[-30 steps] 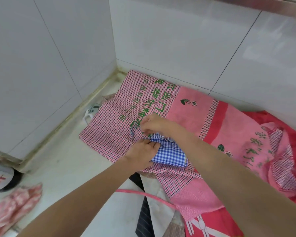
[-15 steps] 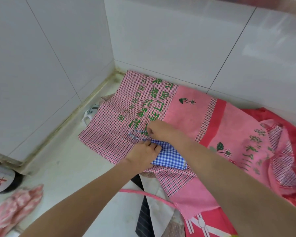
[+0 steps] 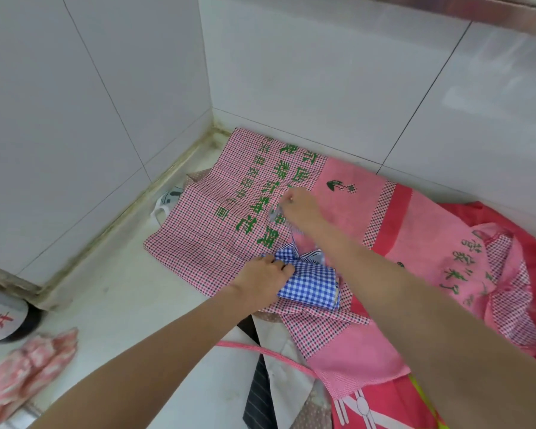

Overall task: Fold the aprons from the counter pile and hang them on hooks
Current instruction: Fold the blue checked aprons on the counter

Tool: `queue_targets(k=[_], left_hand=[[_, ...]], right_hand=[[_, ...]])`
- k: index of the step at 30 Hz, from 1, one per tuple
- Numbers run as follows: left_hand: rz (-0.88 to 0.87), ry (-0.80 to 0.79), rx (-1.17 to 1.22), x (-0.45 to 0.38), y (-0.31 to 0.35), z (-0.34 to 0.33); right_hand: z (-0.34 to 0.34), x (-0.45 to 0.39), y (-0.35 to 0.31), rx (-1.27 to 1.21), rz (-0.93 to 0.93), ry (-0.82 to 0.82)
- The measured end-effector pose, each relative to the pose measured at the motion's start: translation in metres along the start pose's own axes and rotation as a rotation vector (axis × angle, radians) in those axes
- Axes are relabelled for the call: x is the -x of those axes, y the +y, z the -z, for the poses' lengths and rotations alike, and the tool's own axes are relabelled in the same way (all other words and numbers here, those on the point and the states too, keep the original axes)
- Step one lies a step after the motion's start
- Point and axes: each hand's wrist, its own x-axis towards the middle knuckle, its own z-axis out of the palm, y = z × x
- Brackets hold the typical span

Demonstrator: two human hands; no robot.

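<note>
Right hand farther out, strap taut.

A kitchen; white tiled walls meet a pale counter piled with aprons.

- My left hand: palm down, fingers curled, gripping blue checked cloth.
- My right hand: reached further forward, fingertips pinching its strap.
</note>
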Motion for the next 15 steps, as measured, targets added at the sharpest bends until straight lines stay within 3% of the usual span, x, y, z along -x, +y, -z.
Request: queue_targets(k=[3, 10, 12, 15], left_hand=[[-0.014, -0.054, 0.160, -0.011, -0.013, 0.020], [0.046, -0.251, 0.387, -0.043, -0.031, 0.044], [0.055, -0.271, 0.438, -0.049, -0.031, 0.044], [0.083, -0.292, 0.454, -0.055, -0.021, 0.048]], right_hand=[[0.042, -0.008, -0.019, -0.172, -0.026, 0.134], [0.078, 0.018, -0.013, -0.096, -0.008, 0.273], [0.082, 0.029, -0.010, -0.310, -0.092, 0.285], [0.088, 0.050, -0.016, -0.840, -0.289, 0.121]])
